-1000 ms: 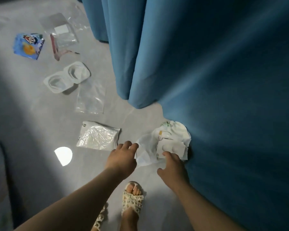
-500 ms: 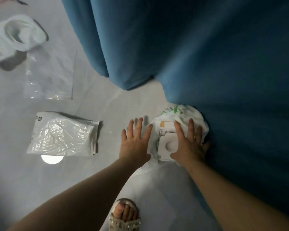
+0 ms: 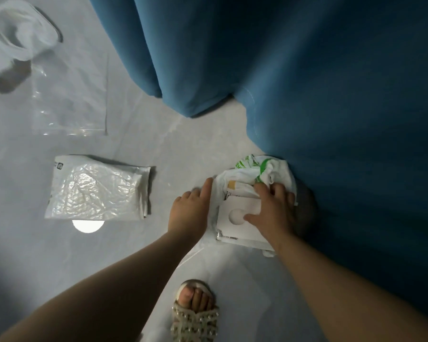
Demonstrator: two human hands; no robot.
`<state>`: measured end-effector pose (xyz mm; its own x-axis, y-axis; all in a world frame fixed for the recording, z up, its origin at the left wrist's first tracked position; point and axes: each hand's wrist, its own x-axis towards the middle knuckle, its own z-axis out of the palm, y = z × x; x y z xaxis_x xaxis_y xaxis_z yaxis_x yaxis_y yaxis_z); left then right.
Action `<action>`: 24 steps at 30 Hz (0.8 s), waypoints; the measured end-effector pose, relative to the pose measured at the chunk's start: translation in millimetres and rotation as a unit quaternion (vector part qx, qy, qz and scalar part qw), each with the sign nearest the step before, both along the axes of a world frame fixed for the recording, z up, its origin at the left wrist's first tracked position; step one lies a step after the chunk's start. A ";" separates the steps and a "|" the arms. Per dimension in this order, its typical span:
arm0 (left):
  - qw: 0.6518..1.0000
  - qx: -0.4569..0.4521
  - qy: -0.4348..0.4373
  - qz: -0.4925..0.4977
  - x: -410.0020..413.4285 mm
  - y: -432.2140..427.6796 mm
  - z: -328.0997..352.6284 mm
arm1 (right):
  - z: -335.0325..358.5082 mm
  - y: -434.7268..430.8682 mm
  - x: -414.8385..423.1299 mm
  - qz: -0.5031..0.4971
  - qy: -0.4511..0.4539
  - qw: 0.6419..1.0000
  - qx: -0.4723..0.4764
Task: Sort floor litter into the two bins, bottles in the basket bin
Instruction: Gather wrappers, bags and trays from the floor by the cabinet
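1. Crumpled bag (image 3: 250, 172) with a white card (image 3: 245, 203) on top, on the floor (image 3: 158, 144), tight against the curtain (image 3: 331, 95).
2. Right hand (image 3: 273, 213): fingers (image 3: 278, 191) curled into the bag, thumb on the card. Left hand (image 3: 187, 213): flat against the pile's left side, holding nothing.
3. Likely to shed the loose card on lifting, if gripped from one side only.
4. Could snag curtain cloth in the same grab.

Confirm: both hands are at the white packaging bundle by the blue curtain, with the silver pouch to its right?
No. The head view shows the silver pouch left of the white packaging bundle; the rest holds.
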<state>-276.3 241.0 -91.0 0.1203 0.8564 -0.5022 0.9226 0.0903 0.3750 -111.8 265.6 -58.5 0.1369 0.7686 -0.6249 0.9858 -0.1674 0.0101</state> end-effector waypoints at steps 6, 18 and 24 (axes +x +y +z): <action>0.983 -0.075 -0.086 0.145 -39.2 -7.9 49.7 | 33.0 -23.1 -31.8 -0.059 0.087 0.994 0.013; 0.928 -0.081 -0.183 0.314 -94.1 -17.8 204.7 | 167.5 -29.4 -73.8 -0.119 0.187 0.975 -0.018; 0.925 -0.033 -0.158 0.344 -110.7 -13.4 278.3 | 244.4 -21.8 -78.7 -0.198 0.247 0.948 0.027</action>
<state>-387.0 227.6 187.3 -0.2926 0.7535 -0.5888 0.4827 0.6479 0.5893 -190.5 243.9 185.9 0.1232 0.7506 -0.6491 0.7280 -0.5129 -0.4549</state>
